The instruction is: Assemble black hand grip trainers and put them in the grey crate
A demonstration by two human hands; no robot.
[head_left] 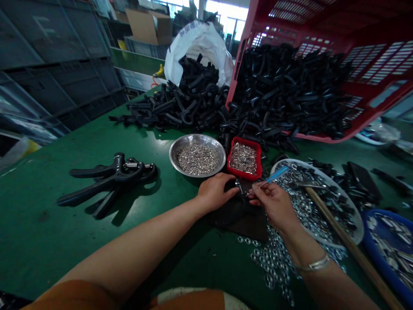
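Note:
My left hand [217,191] has its thumb and forefinger closed about a small black part with shiny metal on it [239,186], low over a dark pad [254,228]. My right hand [274,204] pinches a thin tool with a blue handle [277,173], which looks like a screwdriver. Its metal shaft meets the shiny part between both hands; the exact contact is too small to make out. Just beyond the fingers are a red tray of small metal pins [244,157] and a steel bowl [174,165] filled with similar pieces.
Black spring clamps [119,178] lie at left. Black plastic parts [180,105] are heaped behind, beside a tilted red crate [237,71]. At right are a white tray of metal parts [358,224], a wooden-handled hammer [335,221], loose nut-like rings [269,258] and a blue basin [368,234].

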